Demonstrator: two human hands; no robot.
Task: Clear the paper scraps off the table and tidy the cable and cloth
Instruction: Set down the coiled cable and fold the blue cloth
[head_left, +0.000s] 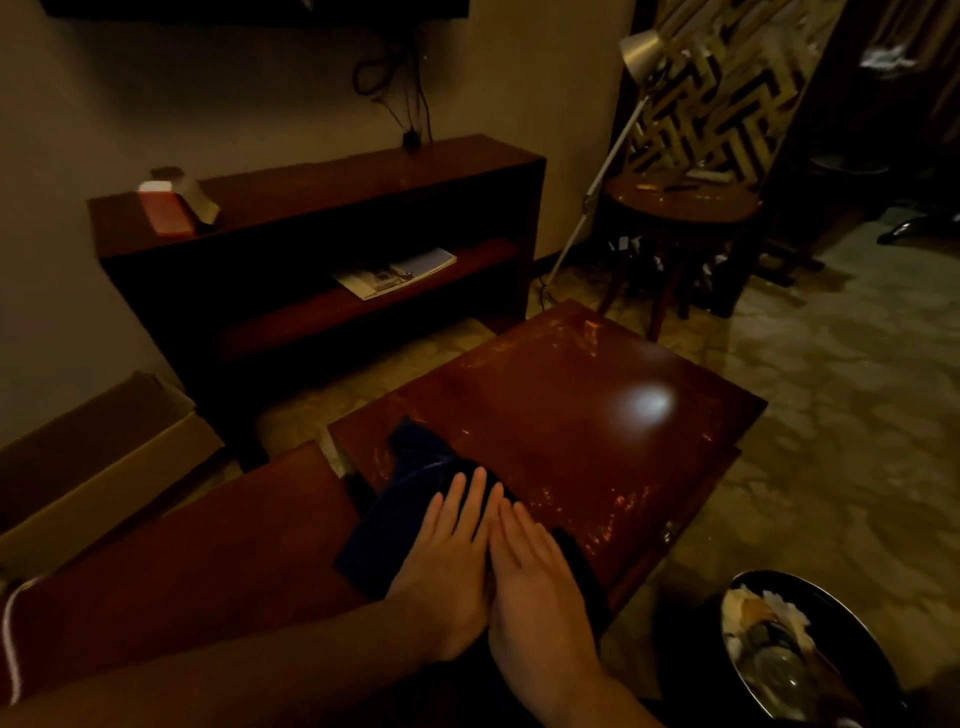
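A dark blue cloth (410, 467) lies on the near left part of the wooden table (597, 415), partly hanging over its left edge. My left hand (447, 561) and my right hand (530, 577) lie flat side by side on the cloth, fingers straight, pressing it down. Crumpled paper scraps (748, 613) sit in a black bin at the lower right. No cable shows on the table.
A black bin (852, 623) stands on the floor by the table's right near corner. A cardboard box (93, 467) sits at the left. A low wooden shelf unit (322, 218) is against the wall, a floor lamp (613, 166) and round side table (680, 202) behind.
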